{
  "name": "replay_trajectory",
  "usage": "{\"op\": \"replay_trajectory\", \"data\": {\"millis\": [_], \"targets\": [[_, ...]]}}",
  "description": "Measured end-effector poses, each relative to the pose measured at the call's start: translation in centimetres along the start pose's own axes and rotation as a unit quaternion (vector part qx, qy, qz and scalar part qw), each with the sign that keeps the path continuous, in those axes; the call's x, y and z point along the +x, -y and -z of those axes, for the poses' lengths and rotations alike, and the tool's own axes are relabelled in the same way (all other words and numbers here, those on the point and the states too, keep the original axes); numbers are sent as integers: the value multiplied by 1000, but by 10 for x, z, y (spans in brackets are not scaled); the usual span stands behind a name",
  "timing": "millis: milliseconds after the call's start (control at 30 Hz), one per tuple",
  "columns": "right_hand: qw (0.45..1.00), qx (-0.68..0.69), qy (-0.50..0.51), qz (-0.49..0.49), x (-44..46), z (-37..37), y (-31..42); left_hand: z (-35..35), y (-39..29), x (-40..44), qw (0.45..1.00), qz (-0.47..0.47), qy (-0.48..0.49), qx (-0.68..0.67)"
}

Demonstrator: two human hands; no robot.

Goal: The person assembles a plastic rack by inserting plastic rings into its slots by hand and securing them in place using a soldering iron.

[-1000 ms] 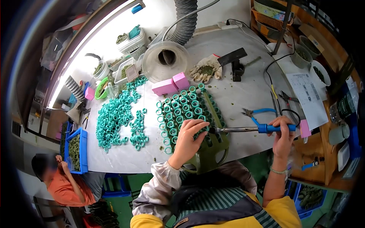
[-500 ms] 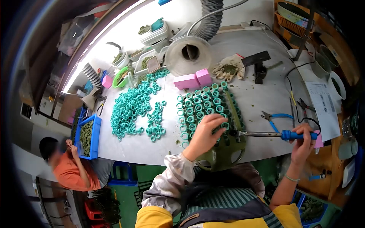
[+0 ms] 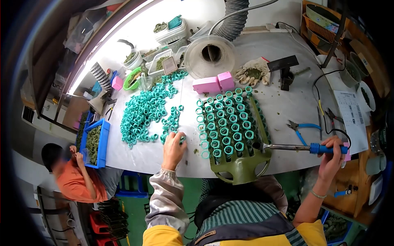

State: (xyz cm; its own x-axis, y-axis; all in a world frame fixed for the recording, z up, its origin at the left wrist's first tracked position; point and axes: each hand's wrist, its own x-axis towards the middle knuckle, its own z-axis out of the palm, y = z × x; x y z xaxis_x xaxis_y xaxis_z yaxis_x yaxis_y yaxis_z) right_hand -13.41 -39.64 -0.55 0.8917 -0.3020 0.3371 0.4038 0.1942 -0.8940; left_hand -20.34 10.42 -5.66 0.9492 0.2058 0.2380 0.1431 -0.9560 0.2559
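Observation:
My left hand [image 3: 173, 152] is at the near edge of the loose teal plastic rings [image 3: 143, 112], thumb and forefinger closed around one teal ring. In my right hand [image 3: 331, 158] is a soldering iron [image 3: 291, 147], held by its blue handle. Its metal shaft points left, and its tip rests at the near right corner of an olive-green plastic frame [image 3: 240, 169]. Rows of upright teal rings [image 3: 222, 122] stand on this frame, and bare slots show at its near right. Whether the tip touches the frame I cannot tell.
Behind the frame lie pink blocks [image 3: 207, 85], a glove [image 3: 253, 72] and a clear funnel [image 3: 191, 55] on a duct. Blue-handled pliers [image 3: 303, 130] and a black cable are on the right. Another person in an orange top [image 3: 78, 182] sits left by a blue bin [image 3: 103, 143].
My left hand has moved left from the frame to the loose rings and closed on one. My right hand keeps the soldering iron at nearly the same place. The view has shifted slightly.

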Motion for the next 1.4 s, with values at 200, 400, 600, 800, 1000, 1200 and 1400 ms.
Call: {"op": "replay_trajectory", "data": {"millis": [200,400,600,800,1000,1200,1400], "targets": [[1000,-6,0,0,-3,2,10,20,-27,5,938,138,-46,-313],[1000,-9,25,14,-1,4,13,48,-148,-1,884,-51,115,-451],[999,22,25,-2,-4,3,6,9,-195,2,921,-219,42,-319],[998,46,49,-14,-7,-6,-7,-9,-202,6,925,-230,51,-298],[998,33,46,7,1,13,-1,-10,-202,7,926,-242,51,-284],[1000,6,-1,10,8,22,3,19,-178,16,923,-176,9,-342],[1000,-11,-28,4,8,21,8,18,-13,-3,998,-35,-52,18]]}}
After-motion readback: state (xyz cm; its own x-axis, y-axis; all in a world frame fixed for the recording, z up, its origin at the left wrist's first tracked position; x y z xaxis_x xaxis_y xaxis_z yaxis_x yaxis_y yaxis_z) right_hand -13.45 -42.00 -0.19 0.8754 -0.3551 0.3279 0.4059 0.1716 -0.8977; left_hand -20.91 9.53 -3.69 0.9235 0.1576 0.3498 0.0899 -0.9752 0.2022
